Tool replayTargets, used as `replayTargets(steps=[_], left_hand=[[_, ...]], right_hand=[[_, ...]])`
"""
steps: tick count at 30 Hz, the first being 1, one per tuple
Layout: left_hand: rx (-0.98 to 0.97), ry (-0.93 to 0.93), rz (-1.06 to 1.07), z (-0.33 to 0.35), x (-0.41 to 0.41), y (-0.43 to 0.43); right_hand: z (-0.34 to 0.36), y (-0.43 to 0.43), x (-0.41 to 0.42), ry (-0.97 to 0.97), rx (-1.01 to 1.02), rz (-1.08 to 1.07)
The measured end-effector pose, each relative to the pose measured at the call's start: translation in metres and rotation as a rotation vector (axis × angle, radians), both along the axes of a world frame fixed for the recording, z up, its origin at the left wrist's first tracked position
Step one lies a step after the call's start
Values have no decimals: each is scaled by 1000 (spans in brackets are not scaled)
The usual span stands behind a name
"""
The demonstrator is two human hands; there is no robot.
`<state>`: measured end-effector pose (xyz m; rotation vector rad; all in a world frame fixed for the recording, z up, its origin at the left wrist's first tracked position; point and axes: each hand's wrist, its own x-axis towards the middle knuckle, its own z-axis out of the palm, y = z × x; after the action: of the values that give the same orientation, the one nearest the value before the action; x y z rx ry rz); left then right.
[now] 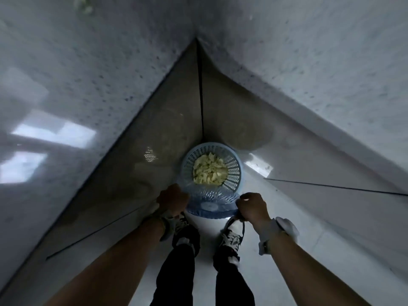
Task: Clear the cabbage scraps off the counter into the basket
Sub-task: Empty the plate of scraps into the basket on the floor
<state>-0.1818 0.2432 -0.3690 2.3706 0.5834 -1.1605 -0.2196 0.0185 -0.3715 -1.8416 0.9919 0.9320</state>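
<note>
– speckled grey bench (88,62) wraps round the corner. where's the basket?
– low in that corner, over the pale floor (287,250): a blue basket (235,171) with cabbage scraps (208,172) heaped inside.
– and the hands?
– left hand (173,200) and right hand (252,206) each grip its near rim, one on either side.

Greenish patch (84,4) blurred (cut off at top); fingertips hidden at basket (234,171).
</note>
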Motion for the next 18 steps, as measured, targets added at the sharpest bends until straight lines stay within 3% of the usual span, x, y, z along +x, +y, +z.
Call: replayTargets(steps=[9,18], left_hand=[[-315,-9,353,156,-38,15],[-570,-151,443,266,-64,49]], right_hand=[[152,-7,-40,-218,-4,-150],[246,12,-57,-517,139,-470]])
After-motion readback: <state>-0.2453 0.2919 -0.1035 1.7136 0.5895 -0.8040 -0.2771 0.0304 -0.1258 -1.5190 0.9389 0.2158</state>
